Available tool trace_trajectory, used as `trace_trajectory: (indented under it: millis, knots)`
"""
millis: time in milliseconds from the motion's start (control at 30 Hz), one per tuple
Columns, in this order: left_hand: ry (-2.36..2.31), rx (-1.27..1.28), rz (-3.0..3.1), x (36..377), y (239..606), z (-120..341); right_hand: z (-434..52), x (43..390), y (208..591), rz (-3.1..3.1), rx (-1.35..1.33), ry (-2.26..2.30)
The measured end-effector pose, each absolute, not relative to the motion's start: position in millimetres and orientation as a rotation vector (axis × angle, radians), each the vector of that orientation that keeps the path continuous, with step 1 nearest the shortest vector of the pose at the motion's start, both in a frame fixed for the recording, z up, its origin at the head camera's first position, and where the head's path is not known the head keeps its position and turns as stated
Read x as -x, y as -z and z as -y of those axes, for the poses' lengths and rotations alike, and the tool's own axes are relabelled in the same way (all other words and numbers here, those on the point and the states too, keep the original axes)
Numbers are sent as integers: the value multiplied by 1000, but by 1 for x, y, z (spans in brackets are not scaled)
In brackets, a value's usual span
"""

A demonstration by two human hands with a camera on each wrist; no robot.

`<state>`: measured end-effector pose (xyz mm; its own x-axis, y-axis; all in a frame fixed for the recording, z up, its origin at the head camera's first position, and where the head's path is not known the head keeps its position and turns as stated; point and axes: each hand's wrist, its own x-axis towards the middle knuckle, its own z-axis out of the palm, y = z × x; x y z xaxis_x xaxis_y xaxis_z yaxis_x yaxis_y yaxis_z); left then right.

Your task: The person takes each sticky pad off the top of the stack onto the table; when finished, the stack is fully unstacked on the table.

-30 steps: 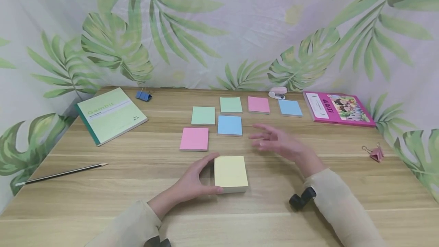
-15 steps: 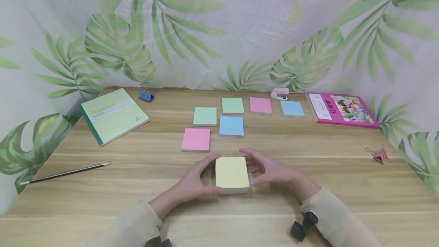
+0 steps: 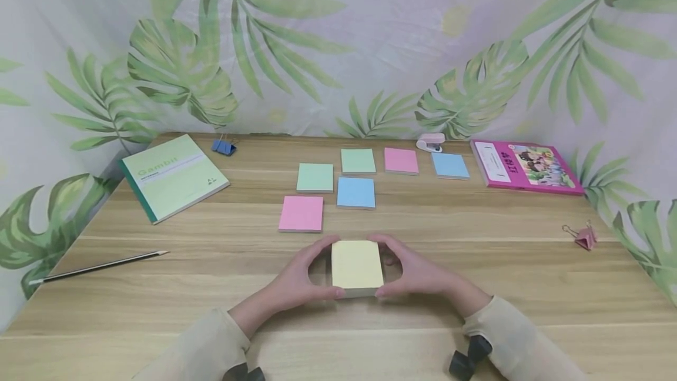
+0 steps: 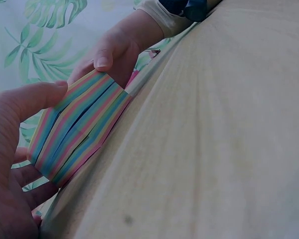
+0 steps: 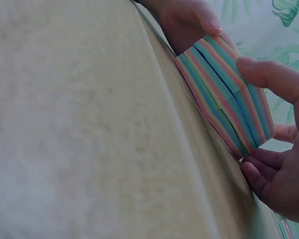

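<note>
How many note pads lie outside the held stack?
6: near pink pad, beyond and left of the stack; left green pad and near blue pad, farther back; far green pad, far pink pad and far blue pad along the back, left to right. None seems hidden.

A thick, square stack of sticky notes [image 3: 357, 264], topped in pale yellow and striped yellow, blue and pink along its side, was laid flat on the desk [image 3: 338, 343], held between the left hand [image 3: 297, 278] and the right hand [image 3: 420, 270].
</note>
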<state>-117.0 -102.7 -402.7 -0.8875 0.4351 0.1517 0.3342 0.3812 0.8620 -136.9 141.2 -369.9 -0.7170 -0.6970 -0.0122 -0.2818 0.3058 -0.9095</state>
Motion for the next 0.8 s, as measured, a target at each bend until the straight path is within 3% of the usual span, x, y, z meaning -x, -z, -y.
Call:
trace_trajectory:
  millis: [233, 800]
  knots:
    - [-1528, -762, -2559, 118, 403, 102, -160, 147, 386, -2037, 850, 1489]
    - [-1273, -767, -2786, 114, 407, 100, -205, 178, 379, -1647, 567, 1917]
